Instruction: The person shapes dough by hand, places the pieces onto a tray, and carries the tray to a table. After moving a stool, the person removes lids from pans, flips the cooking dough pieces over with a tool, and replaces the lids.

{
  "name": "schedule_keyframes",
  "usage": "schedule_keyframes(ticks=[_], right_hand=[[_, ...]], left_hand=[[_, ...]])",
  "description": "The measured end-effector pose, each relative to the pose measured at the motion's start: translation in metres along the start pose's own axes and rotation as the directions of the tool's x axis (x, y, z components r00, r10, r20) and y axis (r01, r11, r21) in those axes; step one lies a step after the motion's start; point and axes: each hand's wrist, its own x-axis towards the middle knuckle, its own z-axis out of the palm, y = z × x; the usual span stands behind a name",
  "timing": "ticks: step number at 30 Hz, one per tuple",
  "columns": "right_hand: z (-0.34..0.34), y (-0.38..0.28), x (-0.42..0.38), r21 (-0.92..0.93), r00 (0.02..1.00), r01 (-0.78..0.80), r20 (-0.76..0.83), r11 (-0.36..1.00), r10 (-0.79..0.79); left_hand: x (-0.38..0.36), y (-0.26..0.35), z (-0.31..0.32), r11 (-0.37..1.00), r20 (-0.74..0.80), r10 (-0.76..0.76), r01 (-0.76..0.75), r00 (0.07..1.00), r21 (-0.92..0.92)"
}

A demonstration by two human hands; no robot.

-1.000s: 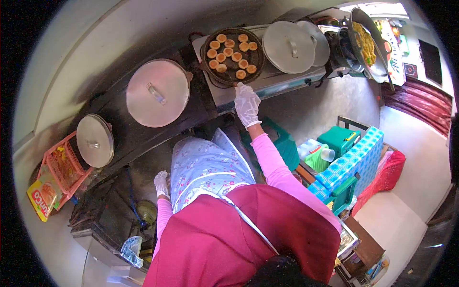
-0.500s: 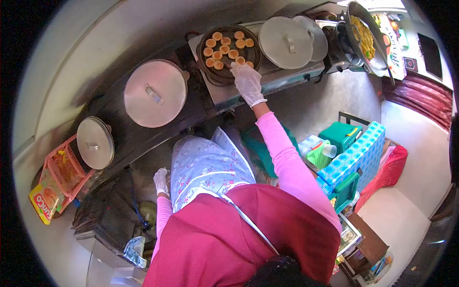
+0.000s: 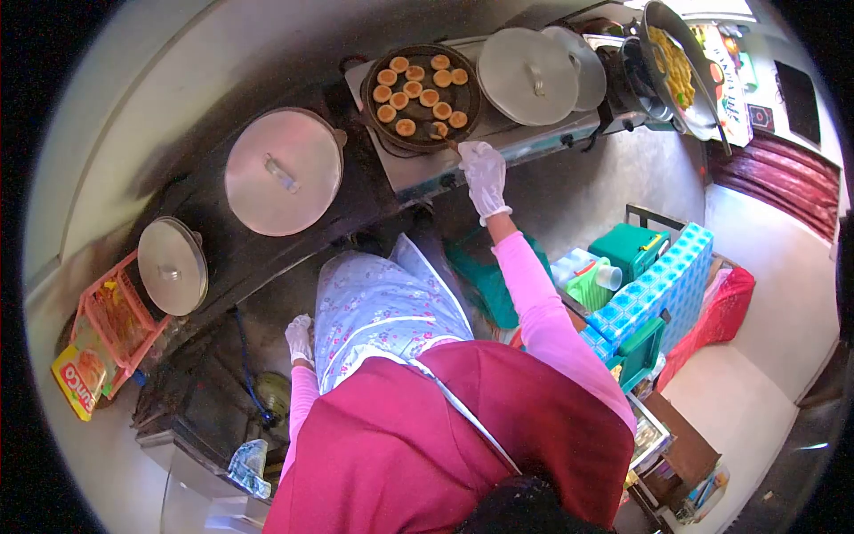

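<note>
My right hand (image 3: 485,178), in a thin clear glove, is closed around the handle of a small spatula (image 3: 451,143) at the front edge of a dark round pan (image 3: 374,125). The spatula's dark end reaches in beside a small cake (image 3: 439,130). Several more round, browned cakes (image 3: 413,90) lie spread across the pan. Beside the flowered apron (image 3: 382,294) hangs my left hand (image 3: 299,338), also gloved, loosely open and holding nothing.
Right of the pan, metal lids (image 3: 528,76) lie on the stove (image 3: 525,147). Beyond them is a wok (image 3: 656,36) with yellow food. A large lidded pot (image 3: 283,172), a smaller lid (image 3: 173,266) and a pink basket (image 3: 124,311) stand left. Green boxes (image 3: 630,249) are at right.
My right hand has drawn back from the pan, down and to the right. The spatula and the cake at its tip now show. My left hand stays at my side.
</note>
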Motion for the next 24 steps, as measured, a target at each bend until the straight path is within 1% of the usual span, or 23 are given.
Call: schedule_keyframes(ticks=[2, 3, 5, 6, 8, 10, 11, 14, 15, 17, 18, 19, 21, 23, 24], right_hand=[[0.012, 0.021, 0.011, 0.132, 1.0, -0.019, -0.006, 0.991, 0.02], [0.021, 0.027, 0.015, 0.18, 0.993, -0.115, 0.004, 0.977, 0.116], [0.028, 0.033, 0.009, 0.172, 1.0, -0.012, -0.012, 0.985, 0.015], [0.032, 0.033, 0.009, 0.168, 0.999, 0.044, -0.02, 0.985, -0.041], [0.036, 0.02, 0.003, 0.227, 0.999, -0.02, -0.034, 0.974, 0.028], [0.035, 0.006, -0.009, 0.276, 0.992, -0.094, -0.049, 0.957, 0.112], [0.035, 0.002, -0.011, 0.212, 0.996, -0.077, -0.027, 0.974, 0.084], [0.051, 0.014, -0.005, 0.093, 0.995, 0.092, -0.05, 0.991, -0.087], [0.055, 0.017, -0.004, 0.051, 0.99, 0.129, -0.057, 0.99, -0.126], [0.055, 0.011, -0.006, -0.157, 0.943, 0.311, -0.069, 0.937, -0.325], [0.054, 0.007, -0.006, -0.261, 0.905, 0.393, -0.061, 0.882, -0.421], [0.053, 0.003, -0.006, -0.368, 0.923, 0.348, -0.025, 0.862, -0.383], [0.055, -0.004, -0.008, -0.567, 0.955, 0.262, 0.034, 0.781, -0.295], [0.05, 0.0, -0.007, -0.524, 0.899, 0.388, 0.032, 0.759, -0.437], [0.044, -0.001, -0.006, -0.502, 0.863, 0.448, 0.027, 0.739, -0.505]], left_hand=[[0.012, -0.007, -0.001, 0.999, -0.001, 0.037, -0.037, 0.999, 0.004], [0.011, 0.001, 0.001, 0.995, -0.012, -0.009, 0.008, 1.0, -0.104], [0.001, 0.017, 0.002, 0.945, -0.021, -0.112, 0.1, 0.994, -0.311], [0.007, 0.013, -0.002, 0.939, 0.0, -0.17, 0.162, 0.986, -0.304], [0.027, -0.01, -0.01, 0.913, 0.042, -0.286, 0.286, 0.957, -0.292], [0.014, -0.004, -0.009, 0.922, 0.033, -0.279, 0.278, 0.96, -0.269], [0.01, 0.003, -0.007, 0.928, 0.031, -0.272, 0.271, 0.962, -0.258], [0.024, -0.031, -0.005, 0.978, -0.001, 0.003, -0.003, 1.0, -0.209], [0.021, -0.027, -0.005, 0.991, -0.006, 0.0, -0.001, 1.0, -0.137], [0.008, -0.01, -0.001, 1.0, -0.015, -0.007, 0.007, 1.0, 0.01], [0.005, -0.007, -0.001, 1.0, -0.015, -0.008, 0.008, 1.0, -0.004], [0.001, -0.004, 0.0, 1.0, -0.014, -0.01, 0.01, 1.0, -0.019], [-0.004, 0.0, -0.001, 1.0, -0.018, -0.008, 0.008, 1.0, -0.023], [-0.007, 0.004, -0.002, 1.0, -0.026, -0.001, 0.001, 1.0, 0.0], [-0.009, 0.006, -0.002, 0.999, -0.029, -0.026, 0.024, 0.999, -0.045]])
